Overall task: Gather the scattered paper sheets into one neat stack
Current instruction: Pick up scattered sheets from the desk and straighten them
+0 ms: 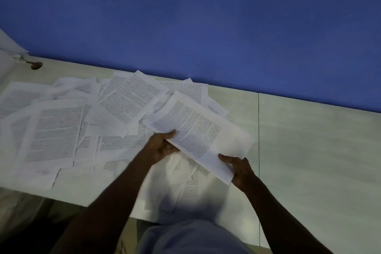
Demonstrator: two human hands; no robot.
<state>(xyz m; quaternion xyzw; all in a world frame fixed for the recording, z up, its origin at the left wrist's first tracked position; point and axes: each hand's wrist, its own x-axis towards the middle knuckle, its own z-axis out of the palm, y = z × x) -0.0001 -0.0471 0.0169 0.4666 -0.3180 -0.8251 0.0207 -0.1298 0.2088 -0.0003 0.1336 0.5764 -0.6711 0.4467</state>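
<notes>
Head-camera view: both hands, left hand (pixel 162 146) and right hand (pixel 240 169), pinched a thin gathered bundle (pixel 198 132) above the tabletop (pixel 309 140), while most printed sheets (pixel 55 130) lay scattered toward its left edge.

Printed text on the scattered sheets (pixel 115 121) is too blurred to read; leftmost sheets are cut by the frame edge. Small brown object (pixel 36 65) on the tabletop (pixel 309 140) is unidentifiable.

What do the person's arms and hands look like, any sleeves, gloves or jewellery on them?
Both forearms are bare to the bottom of the picture, with no sleeve showing. The left hand and the right hand wear no gloves, and I see no watch, ring or bracelet, though the picture is dim and slightly blurred.
</notes>
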